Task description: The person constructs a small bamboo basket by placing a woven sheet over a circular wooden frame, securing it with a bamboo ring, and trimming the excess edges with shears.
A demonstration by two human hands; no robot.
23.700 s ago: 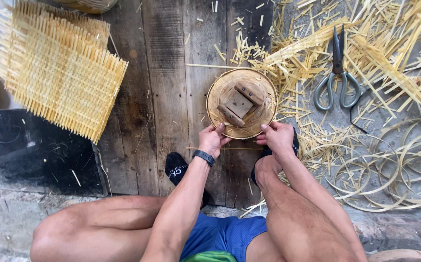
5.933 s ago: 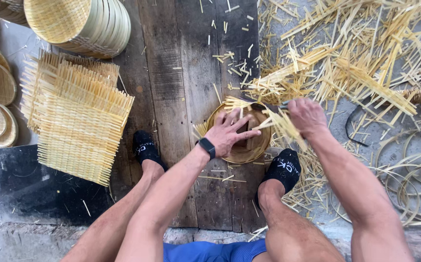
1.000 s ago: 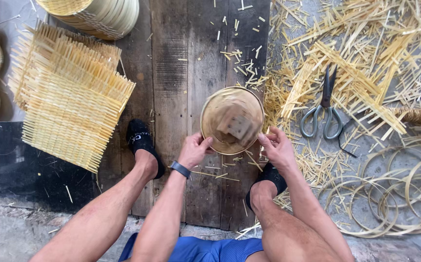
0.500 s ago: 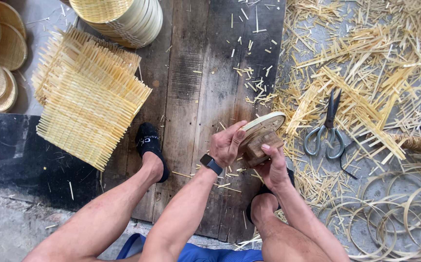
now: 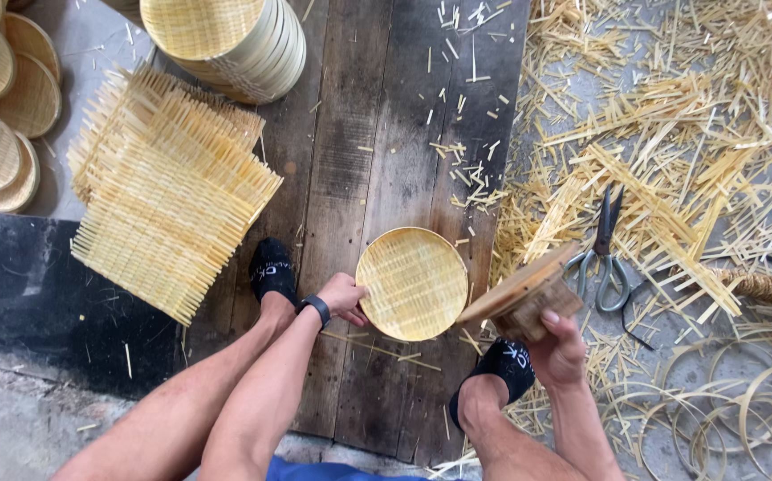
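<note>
Head view. The left hand (image 5: 343, 297) grips the left rim of a round woven tray (image 5: 412, 283), fingers curled over the edge. The tray is held just above the dark plank floor (image 5: 377, 134), its concave face turned up toward the camera. It is circular, so no long axis can be given; it looks tilted slightly, with its far rim higher.

The right hand (image 5: 558, 349) is clenched around a wooden mould (image 5: 523, 297), a round disc with a block under it. The fingers wrap the block from below. The disc is tipped steeply, its flat face pointing up and to the left, and its edge line runs from lower left to upper right. Mould and tray are just beside each other; contact cannot be confirmed.

Scissors (image 5: 604, 252) lie right of the mould on the bamboo offcuts (image 5: 671, 151), blades pointing away from the person. Woven mats (image 5: 168, 191) are stacked at left. A stack of finished trays (image 5: 230, 40) stands at the top. Bamboo hoops (image 5: 742, 401) lie at lower right. Both feet are in black socks (image 5: 272, 267).
</note>
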